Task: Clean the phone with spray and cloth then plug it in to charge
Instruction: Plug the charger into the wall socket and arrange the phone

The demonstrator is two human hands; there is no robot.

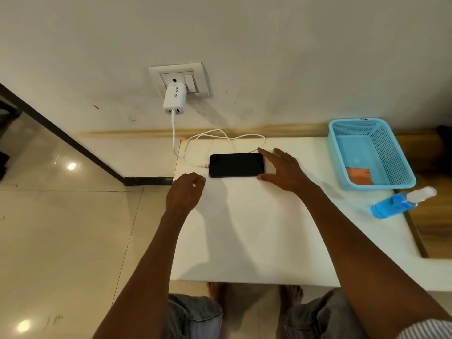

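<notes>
— Phone [236, 165] position?

— Flat on the white table [244, 228], screen up and dark, long side running 9 to 3 o'clock. Sits toward the table's 11 o'clock corner.

— Cable?

— White charging cable [220, 137] loops on the table at the phone's 12 o'clock. Its plug end [204, 165] lies at the phone's 9 o'clock edge, touching or just short of the port; cannot tell if seated. Other end runs up to a white charger [173, 100] in the wall socket [181, 79].

— Right hand?

— Right hand [283, 168] at the phone's 3 o'clock end, spread wide. Forefinger reaches the far corner, thumb the near corner, bracketing the short edge. Holding nothing else.

— Left hand?

— Left hand [184, 192] at the phone's 8 o'clock, just apart from it. Fingers curled loosely inward, thumb near fingertips, nothing visible between them.

— Cleaning kit?

— Blue mesh basket [401, 152] at the table's 2 o'clock, with an orange cloth [359, 176] in its near corner. Blue spray bottle [396, 204] lies on its side just beyond the basket's 6 o'clock edge, clear cap pointing to 2 o'clock.

— Anything else?

— Bare feet [291, 297] and denim knees under the table's near edge, tiled floor [61, 241] to 9 o'clock.
</notes>
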